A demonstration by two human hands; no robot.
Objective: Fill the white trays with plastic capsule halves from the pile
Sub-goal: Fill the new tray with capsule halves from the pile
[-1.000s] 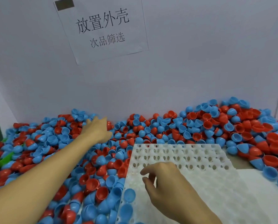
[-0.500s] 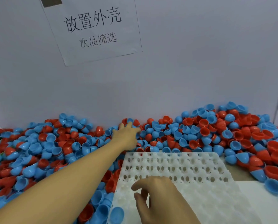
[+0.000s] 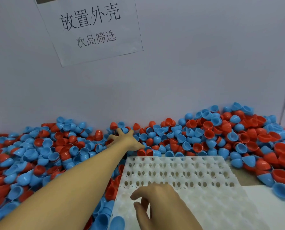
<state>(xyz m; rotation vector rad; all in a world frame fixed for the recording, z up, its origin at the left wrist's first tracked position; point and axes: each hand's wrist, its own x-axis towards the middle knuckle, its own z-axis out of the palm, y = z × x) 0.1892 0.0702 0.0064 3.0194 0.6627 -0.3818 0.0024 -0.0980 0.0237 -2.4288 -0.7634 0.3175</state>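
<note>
Reaching with spread fingers, the left hand (image 3: 126,138) pressed into the pile (image 3: 221,133); the right hand (image 3: 158,201), loosely curled, held nothing over the white tray (image 3: 196,171), seemingly unfilled.

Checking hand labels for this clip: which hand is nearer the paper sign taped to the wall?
Left. The left hand is stretched out onto the pile of red and blue plastic capsule halves, below the white paper sign. The right hand rests on the white plastic tray, farther back.
</note>
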